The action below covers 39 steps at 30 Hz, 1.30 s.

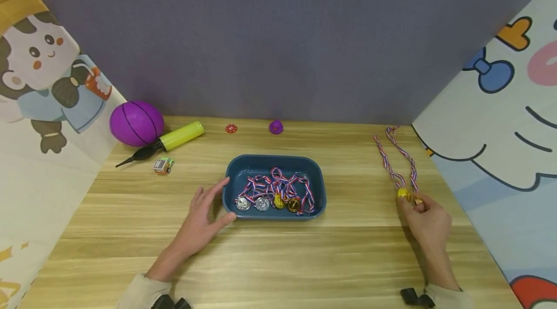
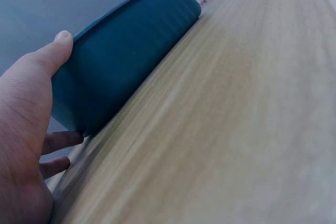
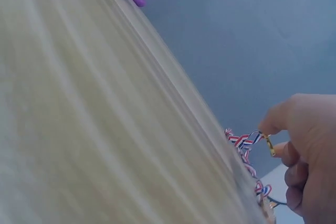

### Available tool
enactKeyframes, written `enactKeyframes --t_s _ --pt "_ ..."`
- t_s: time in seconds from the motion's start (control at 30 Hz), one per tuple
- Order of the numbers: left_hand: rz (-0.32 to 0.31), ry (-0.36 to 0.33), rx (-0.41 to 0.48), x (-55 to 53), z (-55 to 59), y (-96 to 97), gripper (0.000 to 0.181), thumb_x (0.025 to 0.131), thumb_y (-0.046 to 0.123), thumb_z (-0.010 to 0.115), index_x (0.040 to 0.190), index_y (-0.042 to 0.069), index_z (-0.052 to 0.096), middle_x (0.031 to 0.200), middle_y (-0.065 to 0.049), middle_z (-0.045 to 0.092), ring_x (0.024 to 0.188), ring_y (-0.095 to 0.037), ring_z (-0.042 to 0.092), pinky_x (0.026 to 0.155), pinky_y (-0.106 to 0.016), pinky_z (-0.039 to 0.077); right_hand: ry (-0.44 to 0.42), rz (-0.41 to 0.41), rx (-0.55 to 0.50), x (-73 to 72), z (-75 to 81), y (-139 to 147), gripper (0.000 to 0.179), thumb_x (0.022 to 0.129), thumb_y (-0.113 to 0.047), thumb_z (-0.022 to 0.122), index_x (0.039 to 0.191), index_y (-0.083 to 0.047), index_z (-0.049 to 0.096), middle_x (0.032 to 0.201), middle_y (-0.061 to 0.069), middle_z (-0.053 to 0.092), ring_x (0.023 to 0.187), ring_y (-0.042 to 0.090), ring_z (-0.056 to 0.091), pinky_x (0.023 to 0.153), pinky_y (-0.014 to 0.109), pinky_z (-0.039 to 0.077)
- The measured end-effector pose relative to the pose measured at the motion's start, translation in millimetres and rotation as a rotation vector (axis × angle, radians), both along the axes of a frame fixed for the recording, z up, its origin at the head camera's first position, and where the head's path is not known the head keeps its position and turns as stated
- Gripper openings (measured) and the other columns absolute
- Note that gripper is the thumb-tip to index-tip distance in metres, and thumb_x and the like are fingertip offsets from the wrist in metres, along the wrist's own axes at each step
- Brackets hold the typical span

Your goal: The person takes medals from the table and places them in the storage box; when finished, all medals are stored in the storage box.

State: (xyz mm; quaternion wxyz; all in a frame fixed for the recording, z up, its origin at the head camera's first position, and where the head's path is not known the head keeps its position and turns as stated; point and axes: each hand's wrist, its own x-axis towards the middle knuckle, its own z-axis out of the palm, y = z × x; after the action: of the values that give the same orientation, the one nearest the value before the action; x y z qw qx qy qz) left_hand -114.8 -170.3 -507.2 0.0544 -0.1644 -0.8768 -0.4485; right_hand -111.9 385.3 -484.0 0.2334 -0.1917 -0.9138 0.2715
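Note:
A dark blue plastic tub (image 1: 275,219) stands mid-table, holding silver and gold medals on red, white and blue ribbons (image 1: 283,188). At its left end my left hand (image 1: 201,222) is spread, fingers nearly straight. Its thumb touches the tub wall (image 2: 121,56) near the rim in the left wrist view. Over at the right, my right hand (image 1: 428,222) pinches a gold medal (image 3: 269,144) between thumb and forefinger. Another gold medal (image 1: 403,193) shows beside those fingertips in the head view. Two twisted ribbons (image 1: 387,161) trail from there toward the back wall.
Along the back left are a purple ball (image 1: 137,123), a yellow and black hand pump (image 1: 180,137) and a small toy truck (image 1: 163,165). A red chip (image 1: 231,128) and a small purple toy (image 1: 276,127) lie behind the tub. Walls enclose the table's back and sides.

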Motion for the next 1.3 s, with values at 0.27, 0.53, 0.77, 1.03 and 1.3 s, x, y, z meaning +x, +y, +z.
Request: enactKeyframes --t_s 0.27,0.53,0.77,1.03,1.3 --pt "0.003 -0.003 0.002 0.0 0.3 0.6 0.090 0.099 0.034 0.083 0.174 0.031 0.035 0.160 -0.020 0.060 0.150 -0.047 0.050 0.135 -0.072 0.003 0.191 0.073 -0.016 -0.7 14.6 -15.5 0.022 0.090 -0.012 0.090 0.109 0.000 0.086 0.060 -0.002 0.054 0.054 -0.004 0.038 0.065 0.011 0.034" --pt "0.001 -0.001 0.004 -0.4 -0.9 -0.2 0.090 0.099 0.034 0.084 0.174 0.032 0.035 0.160 -0.020 0.059 0.151 -0.047 0.050 0.135 -0.071 0.003 0.279 0.157 -0.013 -0.3 29.4 -27.7 0.026 0.088 -0.005 0.089 0.112 0.003 0.085 0.058 -0.011 0.053 0.052 -0.006 0.038 0.065 0.005 0.036" --pt "-0.004 0.008 0.006 -0.1 -0.3 -0.3 0.090 0.098 0.032 0.084 0.174 0.031 0.035 0.160 -0.020 0.060 0.150 -0.047 0.051 0.135 -0.072 0.004 0.403 0.234 -0.027 -5.6 48.6 -38.8 0.026 0.086 -0.003 0.088 0.110 0.005 0.084 0.060 -0.015 0.051 0.052 -0.008 0.037 0.060 0.005 0.035" --pt "-0.004 0.006 0.004 -0.7 -0.3 -0.3 0.090 0.099 0.035 0.083 0.174 0.032 0.035 0.160 -0.019 0.060 0.149 -0.047 0.051 0.135 -0.072 0.004 0.474 0.304 -0.091 -9.4 69.9 -60.0 0.028 0.084 0.003 0.087 0.111 0.006 0.083 0.062 -0.008 0.052 0.056 -0.006 0.040 0.056 0.009 0.034" --pt "0.001 0.007 -0.001 -1.1 -2.1 -0.5 0.089 0.099 0.035 0.083 0.174 0.032 0.036 0.160 -0.019 0.059 0.150 -0.047 0.051 0.135 -0.072 0.004 0.568 0.395 -0.125 -15.7 75.8 -76.7 0.029 0.078 0.013 0.083 0.107 0.010 0.082 0.058 0.000 0.049 0.057 -0.006 0.038 0.055 0.011 0.031"
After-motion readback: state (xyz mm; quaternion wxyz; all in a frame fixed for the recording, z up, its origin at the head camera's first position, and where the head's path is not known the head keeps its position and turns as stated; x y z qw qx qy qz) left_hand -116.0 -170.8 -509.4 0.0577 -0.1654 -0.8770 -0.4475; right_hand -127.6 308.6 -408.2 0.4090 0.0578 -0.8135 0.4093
